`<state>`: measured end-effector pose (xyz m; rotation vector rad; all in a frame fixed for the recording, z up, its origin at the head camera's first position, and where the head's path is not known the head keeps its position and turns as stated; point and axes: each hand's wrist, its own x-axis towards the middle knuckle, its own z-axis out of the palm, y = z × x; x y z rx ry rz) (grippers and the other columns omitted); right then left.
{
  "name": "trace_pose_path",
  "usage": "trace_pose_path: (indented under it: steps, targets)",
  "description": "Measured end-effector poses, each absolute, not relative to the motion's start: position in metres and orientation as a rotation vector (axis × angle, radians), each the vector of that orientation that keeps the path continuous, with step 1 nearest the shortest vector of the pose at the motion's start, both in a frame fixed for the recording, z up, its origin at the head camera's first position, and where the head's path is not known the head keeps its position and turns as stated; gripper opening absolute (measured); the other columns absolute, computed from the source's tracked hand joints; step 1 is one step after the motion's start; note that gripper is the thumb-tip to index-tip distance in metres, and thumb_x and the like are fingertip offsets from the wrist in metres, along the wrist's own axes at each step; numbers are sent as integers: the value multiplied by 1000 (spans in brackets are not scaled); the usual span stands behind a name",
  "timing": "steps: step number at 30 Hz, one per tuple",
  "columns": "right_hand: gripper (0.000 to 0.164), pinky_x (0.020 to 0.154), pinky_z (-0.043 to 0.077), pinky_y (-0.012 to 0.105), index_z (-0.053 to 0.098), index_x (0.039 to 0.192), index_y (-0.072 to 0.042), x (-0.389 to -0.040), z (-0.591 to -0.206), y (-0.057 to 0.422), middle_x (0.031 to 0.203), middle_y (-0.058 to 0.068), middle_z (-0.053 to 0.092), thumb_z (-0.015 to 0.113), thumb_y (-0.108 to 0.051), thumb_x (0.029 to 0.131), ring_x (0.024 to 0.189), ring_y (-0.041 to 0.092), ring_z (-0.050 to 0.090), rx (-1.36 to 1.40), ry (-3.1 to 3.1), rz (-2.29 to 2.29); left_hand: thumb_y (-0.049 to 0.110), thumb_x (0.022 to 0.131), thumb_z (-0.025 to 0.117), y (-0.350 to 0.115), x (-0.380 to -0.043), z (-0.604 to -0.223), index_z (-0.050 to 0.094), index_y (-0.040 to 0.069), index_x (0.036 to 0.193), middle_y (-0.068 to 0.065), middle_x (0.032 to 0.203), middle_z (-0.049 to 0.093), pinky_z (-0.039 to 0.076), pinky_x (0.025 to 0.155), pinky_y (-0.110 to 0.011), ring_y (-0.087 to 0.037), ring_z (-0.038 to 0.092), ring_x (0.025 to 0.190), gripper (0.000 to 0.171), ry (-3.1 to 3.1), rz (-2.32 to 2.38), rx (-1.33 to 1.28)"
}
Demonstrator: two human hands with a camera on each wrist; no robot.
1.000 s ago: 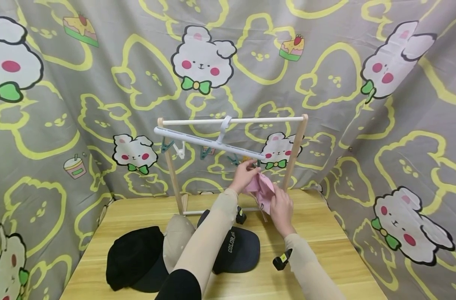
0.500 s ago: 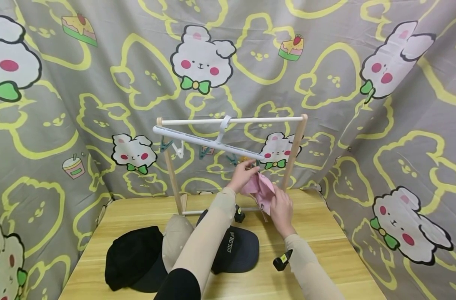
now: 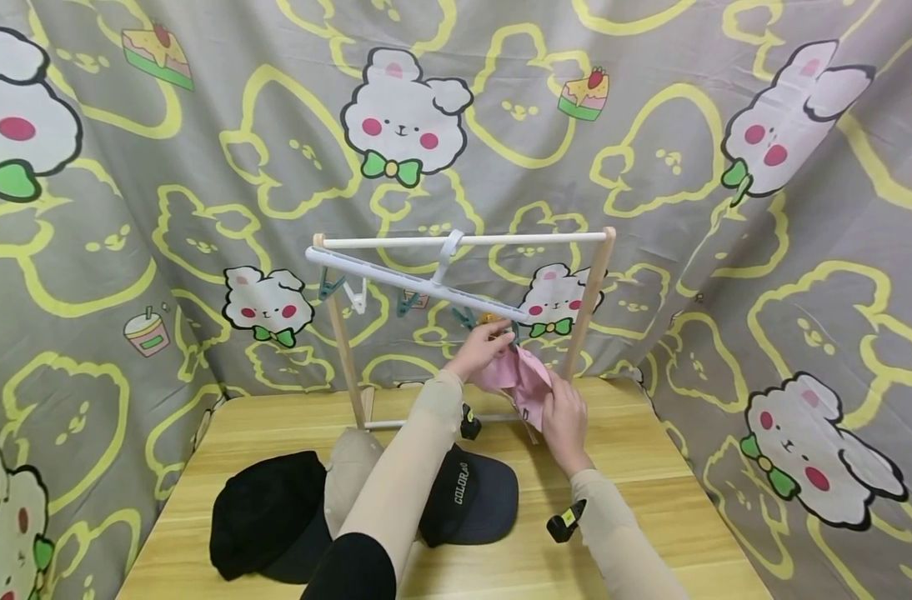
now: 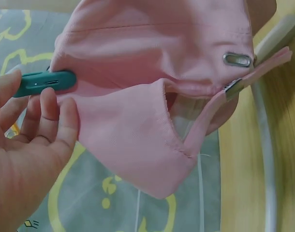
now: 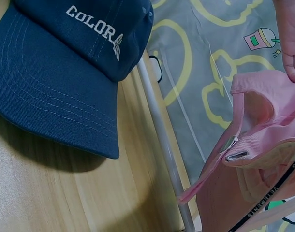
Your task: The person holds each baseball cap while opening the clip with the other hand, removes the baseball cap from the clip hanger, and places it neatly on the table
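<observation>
A pink cap (image 3: 528,379) with a buckled back strap hangs below the right end of a pale blue hanger (image 3: 403,279). My left hand (image 3: 482,350) has its thumb and fingers at a teal clothespin (image 4: 46,83); in the left wrist view they pinch its outer end. The other end of that clothespin lies on the cap's edge. My right hand (image 3: 564,421) grips the cap from the right side, its fingertips partly hidden by the fabric. The cap's strap opening and metal buckle (image 5: 229,144) show in the right wrist view.
The hanger hooks on the white rail of a wooden rack (image 3: 591,304), with several more clothespins (image 3: 357,296) along it. On the wooden table (image 3: 636,500) lie a black cap (image 3: 264,512), a beige cap (image 3: 347,471) and a navy cap (image 3: 471,500). Patterned curtains enclose the table.
My left hand and forearm have shifted slightly left and away from the cap's top edge. The hanger's left end has risen a little. My right hand stays nearly still on the cap.
</observation>
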<state>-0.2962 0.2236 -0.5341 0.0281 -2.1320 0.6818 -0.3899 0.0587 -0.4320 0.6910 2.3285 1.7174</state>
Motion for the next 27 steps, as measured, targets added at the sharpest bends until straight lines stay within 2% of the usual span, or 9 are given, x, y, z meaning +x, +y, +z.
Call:
trace_pose_path:
  steps: [4,10,18,27]
  targets:
    - [35,73,46,52,64,119,-3,-296,-534,223,102,19,69,52,0,87,89,40,62,36,-2125,679,25,101,52,58,-391,-431,45,5,145,-20,128,58,55,92,-35,-31,62,106,49,2332,1690,694]
    - [36,73,47,52,64,120,-4,-295,-535,223,103,19,70,51,1,87,89,40,62,45,-2123,681,25,101,52,58,-392,-433,45,5,145,-18,120,60,54,87,-32,-28,62,102,49,2356,1671,698]
    - [36,73,46,52,64,121,-4,-296,-537,224,101,19,69,51,1,87,89,40,62,44,-2112,667,21,102,51,61,-392,-436,43,0,145,-21,120,58,54,94,-35,-35,63,108,49,2333,1712,716]
    - [36,79,47,53,63,122,-3,-295,-534,226,104,21,69,51,3,88,91,42,62,60,-2116,710,19,101,52,64,-394,-440,46,-2,143,-23,119,59,56,91,-35,-35,66,103,47,2328,1772,713]
